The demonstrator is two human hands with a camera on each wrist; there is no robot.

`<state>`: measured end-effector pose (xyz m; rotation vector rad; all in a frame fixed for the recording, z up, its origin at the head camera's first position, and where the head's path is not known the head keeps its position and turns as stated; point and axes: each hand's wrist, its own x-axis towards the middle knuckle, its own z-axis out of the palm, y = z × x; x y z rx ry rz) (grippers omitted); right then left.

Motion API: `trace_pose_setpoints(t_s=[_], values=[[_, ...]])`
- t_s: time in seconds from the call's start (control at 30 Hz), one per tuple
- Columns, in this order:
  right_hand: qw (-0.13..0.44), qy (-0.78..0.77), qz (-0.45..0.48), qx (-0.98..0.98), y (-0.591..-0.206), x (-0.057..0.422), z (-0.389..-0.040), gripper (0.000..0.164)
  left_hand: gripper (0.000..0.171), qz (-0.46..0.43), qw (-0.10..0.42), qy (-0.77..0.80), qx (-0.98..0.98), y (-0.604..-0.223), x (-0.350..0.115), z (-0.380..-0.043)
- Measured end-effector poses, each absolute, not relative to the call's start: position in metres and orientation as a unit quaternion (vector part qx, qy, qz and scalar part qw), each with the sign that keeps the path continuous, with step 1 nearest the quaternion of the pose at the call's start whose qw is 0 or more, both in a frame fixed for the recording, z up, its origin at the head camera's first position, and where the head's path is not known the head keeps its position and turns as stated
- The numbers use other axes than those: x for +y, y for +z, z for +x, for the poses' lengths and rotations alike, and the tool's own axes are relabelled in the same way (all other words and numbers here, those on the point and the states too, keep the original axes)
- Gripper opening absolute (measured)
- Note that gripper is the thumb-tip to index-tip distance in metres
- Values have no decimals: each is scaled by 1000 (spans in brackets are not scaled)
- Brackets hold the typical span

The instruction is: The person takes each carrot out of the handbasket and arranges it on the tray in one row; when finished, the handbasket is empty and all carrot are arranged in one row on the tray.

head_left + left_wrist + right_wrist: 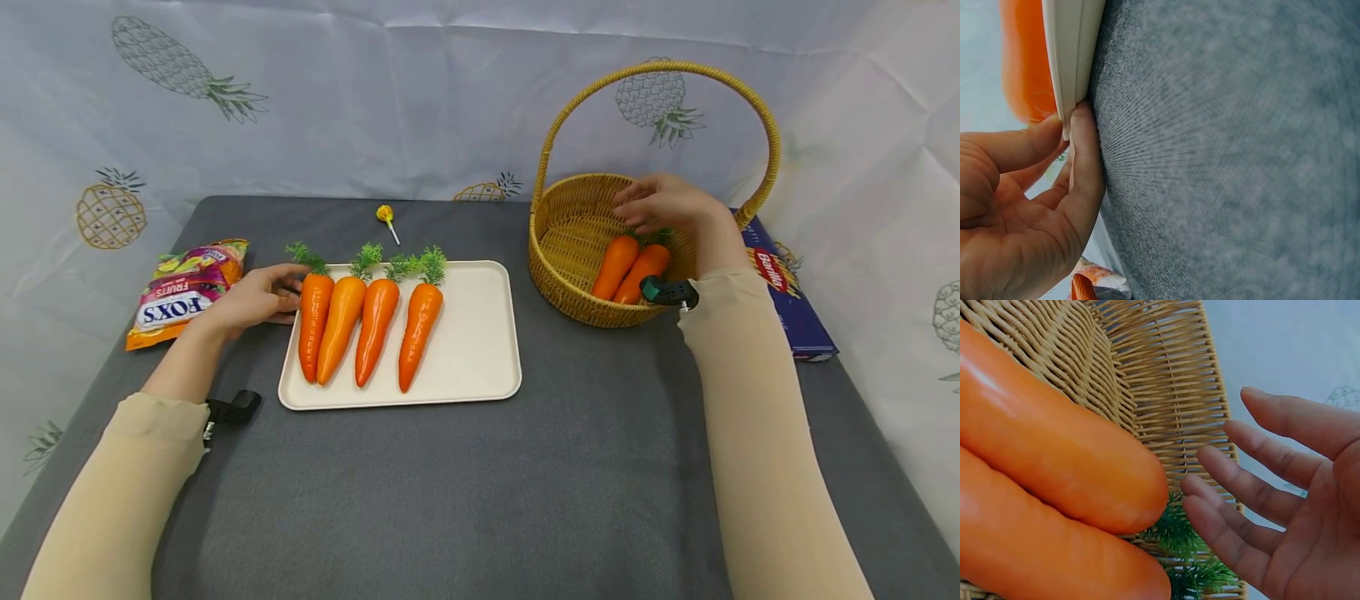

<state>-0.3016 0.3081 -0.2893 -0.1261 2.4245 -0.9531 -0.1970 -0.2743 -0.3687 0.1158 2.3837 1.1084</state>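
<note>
My left hand (pixel 258 297) pinches the left rim of a cream tray (pixel 476 333); in the left wrist view the thumb is above the edge and fingers are beneath it. Several orange toy carrots with green tops lie side by side on the tray, among them the leftmost carrot (pixel 313 325), close to my left fingers, and the rightmost carrot (pixel 420 333). Over the wicker basket (pixel 551 267) hovers my right hand (pixel 667 202), its fingers loosely extended and holding nothing. Inside the basket two carrots (pixel 1066 444) lie together, their leafy tops (pixel 1179 528) near my right fingertips.
A bag of Fox's fruit sweets (pixel 187 287) lies left of the tray. Behind the tray is a yellow lollipop (pixel 386 215). A blue Barilla box (pixel 787 300) is right of the basket, partly behind my right arm. The basket's tall handle (pixel 660 67) arches upward.
</note>
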Motion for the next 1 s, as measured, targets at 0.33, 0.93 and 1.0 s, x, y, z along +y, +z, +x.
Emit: trace_pose_setpoints(t_s=[0.33, 0.93, 1.0], values=[[275, -335, -27, 900, -293, 315, -302, 64, 62, 40, 251, 408, 877, -370, -275, -197], [356, -295, -75, 884, -297, 311, -302, 67, 61, 39, 249, 405, 879, -370, -275, -197], [361, -295, -79, 881, -298, 310, -303, 66, 61, 38, 248, 407, 878, -369, -274, -196]])
